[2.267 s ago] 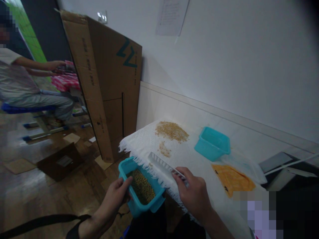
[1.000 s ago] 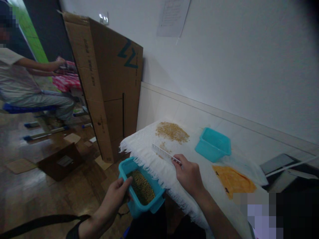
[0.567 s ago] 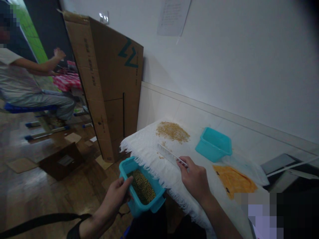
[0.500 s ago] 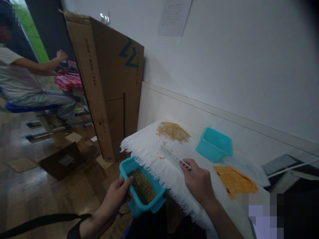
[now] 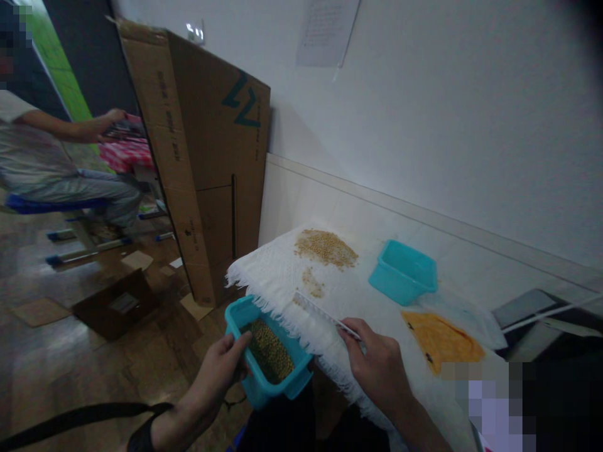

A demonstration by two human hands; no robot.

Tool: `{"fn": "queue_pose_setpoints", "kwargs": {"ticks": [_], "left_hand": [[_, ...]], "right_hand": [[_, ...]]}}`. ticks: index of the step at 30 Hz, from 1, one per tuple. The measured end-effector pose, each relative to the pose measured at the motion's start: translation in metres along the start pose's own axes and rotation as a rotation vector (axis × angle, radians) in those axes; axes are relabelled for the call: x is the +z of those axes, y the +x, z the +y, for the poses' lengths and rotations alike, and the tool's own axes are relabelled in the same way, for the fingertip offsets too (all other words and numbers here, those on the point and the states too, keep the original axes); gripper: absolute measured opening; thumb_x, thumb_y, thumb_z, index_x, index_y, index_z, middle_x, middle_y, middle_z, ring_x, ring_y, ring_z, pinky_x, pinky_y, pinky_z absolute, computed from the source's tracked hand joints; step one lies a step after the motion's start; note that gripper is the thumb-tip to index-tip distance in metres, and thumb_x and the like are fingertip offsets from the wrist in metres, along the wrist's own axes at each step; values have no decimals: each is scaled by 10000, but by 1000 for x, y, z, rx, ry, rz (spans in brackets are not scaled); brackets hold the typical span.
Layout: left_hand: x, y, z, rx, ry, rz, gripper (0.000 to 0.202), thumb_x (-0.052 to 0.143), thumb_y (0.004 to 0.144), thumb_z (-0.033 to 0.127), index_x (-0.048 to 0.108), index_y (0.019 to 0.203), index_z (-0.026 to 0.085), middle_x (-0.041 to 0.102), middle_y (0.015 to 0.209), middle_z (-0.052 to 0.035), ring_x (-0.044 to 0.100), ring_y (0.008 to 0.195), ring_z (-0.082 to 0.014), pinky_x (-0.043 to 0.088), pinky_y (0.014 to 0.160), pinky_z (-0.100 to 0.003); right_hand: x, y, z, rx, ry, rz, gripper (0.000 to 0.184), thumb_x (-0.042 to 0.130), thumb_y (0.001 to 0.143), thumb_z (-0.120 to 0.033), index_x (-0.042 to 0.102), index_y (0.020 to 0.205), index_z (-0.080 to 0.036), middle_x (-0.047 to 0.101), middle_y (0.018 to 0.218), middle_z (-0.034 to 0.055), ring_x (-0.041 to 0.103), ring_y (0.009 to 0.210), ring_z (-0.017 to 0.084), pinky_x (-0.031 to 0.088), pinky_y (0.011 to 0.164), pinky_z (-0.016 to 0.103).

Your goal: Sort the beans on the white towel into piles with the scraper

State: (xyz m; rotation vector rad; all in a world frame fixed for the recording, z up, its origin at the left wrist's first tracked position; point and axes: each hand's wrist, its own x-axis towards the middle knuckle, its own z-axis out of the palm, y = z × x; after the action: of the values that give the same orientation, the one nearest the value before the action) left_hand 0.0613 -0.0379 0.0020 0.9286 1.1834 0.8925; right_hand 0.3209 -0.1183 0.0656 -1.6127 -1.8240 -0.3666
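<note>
My left hand (image 5: pixel 217 369) grips the near rim of a teal tub (image 5: pixel 288 383) holding greenish beans, held just below the table's front edge. My right hand (image 5: pixel 379 368) is closed on one end of a clear plastic ruler (image 5: pixel 320 311), whose far end rests on the white fringed cloth (image 5: pixel 273 273). A small patch of tan beans (image 5: pixel 313 283) lies just beyond the ruler's tip. A larger pile of tan beans (image 5: pixel 326 247) sits farther back on the cloth.
A second, empty-looking teal tub (image 5: pixel 401 272) stands at the back of the table, with an orange cloth (image 5: pixel 440 340) to its right. A tall cardboard box (image 5: pixel 202 150) leans by the wall. Another person (image 5: pixel 42 157) sits at the far left.
My right hand drew the ruler back toward the table's front edge, then out again; a small patch of tan beans now lies split off from the main pile. The left hand and tub stayed put.
</note>
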Motion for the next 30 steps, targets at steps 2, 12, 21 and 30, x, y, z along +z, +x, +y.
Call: {"fn": "queue_pose_setpoints", "kwargs": {"ticks": [2, 12, 21, 30], "left_hand": [[0, 1, -1, -3, 3, 13, 406, 727, 700, 561, 525, 623, 217, 556, 410, 59, 465, 366, -96, 324, 407, -214], [1, -1, -2, -2, -17, 9, 413, 742, 684, 562, 531, 607, 215, 549, 425, 59, 473, 379, -100, 338, 413, -220], [2, 0, 1, -23, -7, 8, 410, 743, 675, 564, 534, 607, 218, 545, 422, 60, 473, 380, -102, 342, 414, -222], [4, -4, 4, -19, -19, 28, 409, 761, 657, 550, 529, 596, 219, 523, 418, 75, 469, 380, -96, 356, 414, -216]], "right_hand": [[-2, -5, -7, -29, 36, -7, 210, 468, 980, -212, 675, 1000, -184, 770, 769, 19, 731, 613, 148, 518, 590, 211], [-14, 1, 7, 161, -78, 103, 264, 485, 961, -348, 700, 878, -220, 743, 662, 14, 686, 483, 172, 485, 474, 232], [-3, 3, 38, 174, -77, 42, 236, 488, 938, -318, 704, 897, -233, 769, 733, 13, 725, 581, 173, 491, 543, 227], [-5, 2, 34, 181, -24, 14, 212, 503, 940, -328, 692, 905, -240, 771, 758, 1, 727, 595, 172, 504, 560, 232]]}}
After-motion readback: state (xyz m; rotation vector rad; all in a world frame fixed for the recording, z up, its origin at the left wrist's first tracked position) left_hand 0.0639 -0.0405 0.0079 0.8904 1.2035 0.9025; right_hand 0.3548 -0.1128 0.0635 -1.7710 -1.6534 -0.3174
